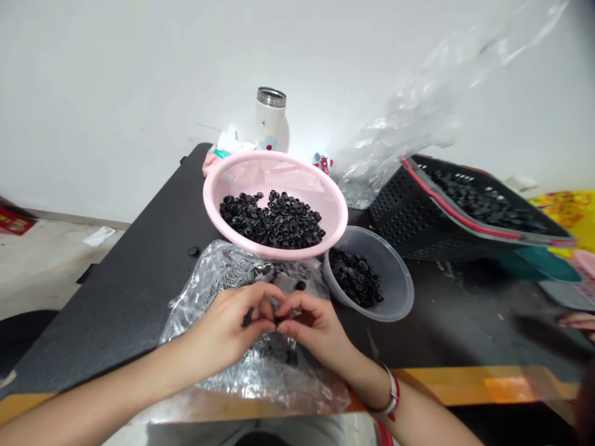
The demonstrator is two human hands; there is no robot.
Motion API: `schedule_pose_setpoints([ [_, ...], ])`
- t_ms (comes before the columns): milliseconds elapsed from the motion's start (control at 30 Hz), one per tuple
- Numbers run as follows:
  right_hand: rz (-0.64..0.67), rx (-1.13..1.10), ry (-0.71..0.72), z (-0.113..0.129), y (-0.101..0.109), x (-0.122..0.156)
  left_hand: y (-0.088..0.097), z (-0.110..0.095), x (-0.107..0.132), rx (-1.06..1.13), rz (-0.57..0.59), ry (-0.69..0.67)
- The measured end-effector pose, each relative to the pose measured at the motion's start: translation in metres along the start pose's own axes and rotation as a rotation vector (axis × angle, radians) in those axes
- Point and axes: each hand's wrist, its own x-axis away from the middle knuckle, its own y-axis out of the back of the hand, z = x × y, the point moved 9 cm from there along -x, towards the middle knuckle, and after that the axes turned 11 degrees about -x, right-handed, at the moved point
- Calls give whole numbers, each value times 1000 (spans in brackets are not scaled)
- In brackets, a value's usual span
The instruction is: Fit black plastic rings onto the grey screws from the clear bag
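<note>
My left hand [246, 319] and my right hand [311, 319] meet above a clear plastic bag [269, 375] at the table's front. Between their fingertips is a small black part [278, 320], mostly hidden, pinched from both sides. More dark small pieces [248, 317] show in the curl of my left hand. On the bag lie many silver screws [230, 275] and a few loose black parts. Right behind stands a pink strainer basket [275, 252] with a heap of black plastic parts [269, 220]. A clear plastic tub [397, 303] with similar black pieces [356, 279] stands at its right.
A black basket [395, 210] with red-edged rim, full of black parts, stands at the right. Behind the strainer are a white tumbler [269, 124] and a tissue pack [223, 152]. Another person's hand [579, 320] shows at the right edge of the black table [153, 266].
</note>
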Motion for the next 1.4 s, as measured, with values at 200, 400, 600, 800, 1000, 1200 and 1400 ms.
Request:
schedule_pose_setpoints([
  [200, 25, -327, -196, -18, -3, -2, 9, 2, -5, -110, 80, -3],
  [400, 54, -356, -176, -16, -2, -3, 59, -30, -19, -429, -194, -170],
  [600, 81, -349, -167, -20, -2, -6, 61, -26, -100, -587, 49, -125],
  [800, 85, -333, -145, -21, 1, -9, 17, -40, -143, -458, 342, -213],
  [1000, 93, -323, -145, -21, 0, -9, 13, -39, -148, -341, 306, -179],
  [1200, 90, -327, -133, -15, -2, -8, 56, -19, -112, -53, 48, -7],
  [1400, 70, -357, -96, 0, -5, -1, 18, 1, -31, 949, 245, 279],
])
